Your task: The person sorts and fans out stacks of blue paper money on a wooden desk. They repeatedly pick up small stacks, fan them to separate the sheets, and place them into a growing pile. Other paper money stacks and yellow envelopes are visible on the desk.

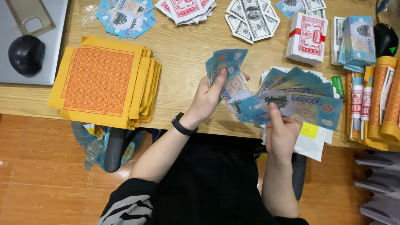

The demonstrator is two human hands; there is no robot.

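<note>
Both: left hand (207,99), right hand (281,134) pinching blue notes (291,104).

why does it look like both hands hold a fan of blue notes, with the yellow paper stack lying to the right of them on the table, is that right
Not quite. The head view shows both hands, left hand and right hand, holding a fan of blue notes, but the yellow paper stack lies to the left of them on the table, not the right.
</note>
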